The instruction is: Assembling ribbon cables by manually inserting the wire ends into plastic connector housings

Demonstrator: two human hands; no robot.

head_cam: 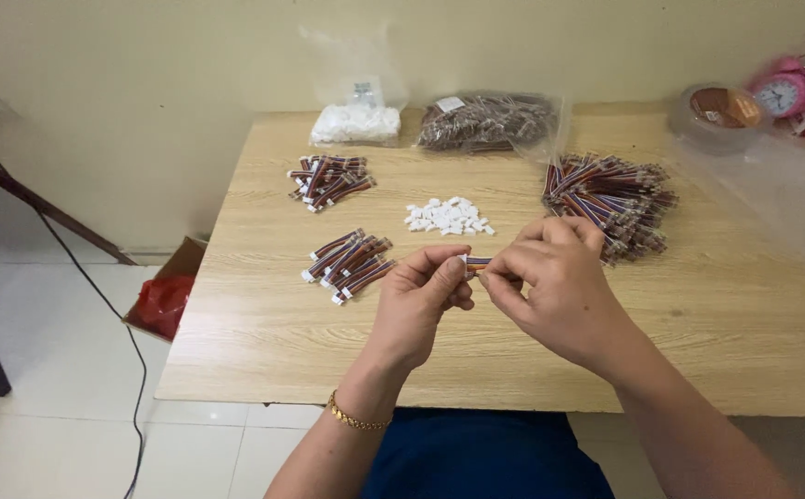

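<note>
Two hands meet over the middle of the table [264,360], pinching one short wire piece [476,262] between them. Left hand [418,300] has thumb and forefinger closed on its left end, the other fingers curled in; right hand [555,277] grips the right end with fingertips narrow and bunched. Only a small striped stretch of the wire shows between the fingertips. A gold bracelet [356,418] sits on the left wrist. Just beyond the hands lies a small heap of white plugs [449,216]. Left of the hands rests a bundle of finished wires [349,265], with another bundle [330,179] farther back. Near the right hand, toward the right edge, a big pile of loose wires [610,201] spreads out. Along the far edge stand two clear bags, one of white parts [356,122], one of wires [486,120].
</note>
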